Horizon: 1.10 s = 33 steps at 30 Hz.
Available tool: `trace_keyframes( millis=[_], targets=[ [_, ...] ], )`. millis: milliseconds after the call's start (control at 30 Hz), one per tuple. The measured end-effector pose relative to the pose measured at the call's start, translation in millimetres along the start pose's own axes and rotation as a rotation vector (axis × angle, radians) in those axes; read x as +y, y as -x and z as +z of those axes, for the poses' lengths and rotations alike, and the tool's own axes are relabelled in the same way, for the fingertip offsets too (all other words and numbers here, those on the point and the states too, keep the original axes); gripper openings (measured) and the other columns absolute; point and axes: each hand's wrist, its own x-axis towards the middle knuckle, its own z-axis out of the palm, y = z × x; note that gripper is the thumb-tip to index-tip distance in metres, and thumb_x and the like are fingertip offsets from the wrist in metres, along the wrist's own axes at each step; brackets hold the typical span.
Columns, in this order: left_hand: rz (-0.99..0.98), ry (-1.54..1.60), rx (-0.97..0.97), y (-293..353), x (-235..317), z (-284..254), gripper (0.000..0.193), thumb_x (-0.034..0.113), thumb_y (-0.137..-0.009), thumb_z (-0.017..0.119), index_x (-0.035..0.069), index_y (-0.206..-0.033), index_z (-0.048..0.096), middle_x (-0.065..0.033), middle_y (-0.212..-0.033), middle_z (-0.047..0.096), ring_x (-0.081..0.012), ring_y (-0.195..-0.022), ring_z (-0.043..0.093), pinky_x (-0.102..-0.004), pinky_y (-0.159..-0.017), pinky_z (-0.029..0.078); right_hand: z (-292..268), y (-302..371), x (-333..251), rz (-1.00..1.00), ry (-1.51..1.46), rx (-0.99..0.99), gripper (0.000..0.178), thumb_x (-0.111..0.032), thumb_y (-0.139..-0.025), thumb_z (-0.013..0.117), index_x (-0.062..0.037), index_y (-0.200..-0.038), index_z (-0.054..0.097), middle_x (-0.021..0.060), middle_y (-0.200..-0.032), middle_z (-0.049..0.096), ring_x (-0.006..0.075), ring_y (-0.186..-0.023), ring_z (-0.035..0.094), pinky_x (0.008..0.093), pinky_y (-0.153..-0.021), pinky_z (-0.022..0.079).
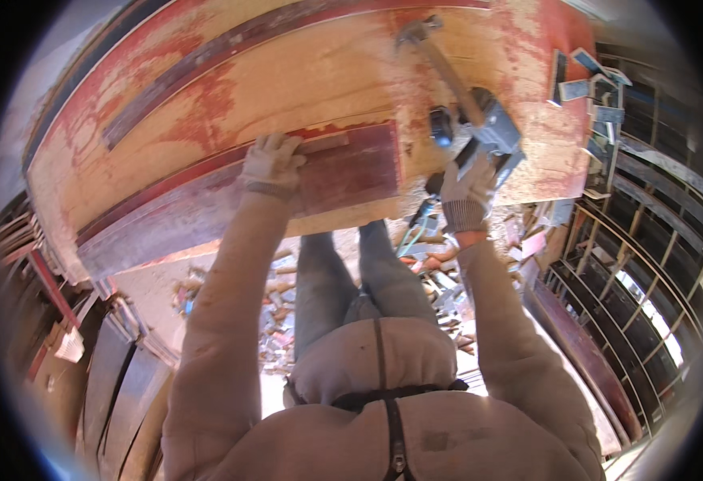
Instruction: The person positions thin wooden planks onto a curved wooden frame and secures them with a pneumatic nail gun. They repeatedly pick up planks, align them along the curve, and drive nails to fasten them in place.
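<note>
My left hand [272, 163], in a pale work glove, is closed at the far edge of a dark red-brown board [351, 172]. A short, narrow wooden strip [325, 144] sticks out to the right from its fingers. On the right, my gloved right hand [468, 188] is wrapped round the handle of a grey and black power tool [498, 132]. The handle is mostly hidden by the hand. A claw hammer [450, 80] lies just beyond, its wooden handle reaching to the tool.
Everything rests on a large, red-stained plywood sheet [327, 72]. A long dark plank [207, 60] crosses its far part. Small metal-coloured pieces [606, 112] cluster at its right edge. Offcuts [440, 280] litter the ground below; a metal grid rack [632, 264] stands at right.
</note>
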Motion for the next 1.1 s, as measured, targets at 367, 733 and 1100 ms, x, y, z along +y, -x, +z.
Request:
trace_keyframes(
  millis=[367,733,1100],
  targets=[
    [0.016,0.026,0.025,-0.6,-3.4,-3.1,0.037,0.02,-0.071,0.083,0.015,-0.107,0.078,-0.0041,-0.105,0.07,-0.0304,-0.105,0.062,-0.0425,-0.093,0.052,19.7,-47.4,50.9,0.635,-1.076,-0.065,0.041,-0.024,-0.07,0.083,0.0065,-0.095,0.071,0.0116,-0.08,0.069,0.0256,-0.074,0.069,0.0413,-0.068,0.055],
    [-0.031,0.012,-0.078,-1.8,-5.1,-1.9,0.037,0.026,-0.078,0.078,0.015,-0.114,0.076,-0.0053,-0.107,0.066,-0.0294,-0.109,0.06,-0.0438,-0.097,0.05,-221.9,16.9,20.0,0.952,-1.544,-0.669,0.034,-0.031,-0.105,0.053,-0.0149,-0.075,0.047,-0.006,-0.06,0.034,0.0092,-0.051,0.034,0.0284,-0.049,0.033],
    [0.031,0.048,-0.03,-2.5,-13.5,1.7,0.036,0.026,-0.076,0.081,0.018,-0.111,0.076,-0.0038,-0.104,0.066,-0.0288,-0.107,0.06,-0.045,-0.093,0.05,-118.0,38.6,-124.9,1.157,-1.915,-0.943,0.031,-0.014,-0.092,0.057,-0.017,-0.066,0.04,-0.0039,-0.059,0.032,0.0116,-0.051,0.034,0.0296,-0.052,0.032]
  ],
)
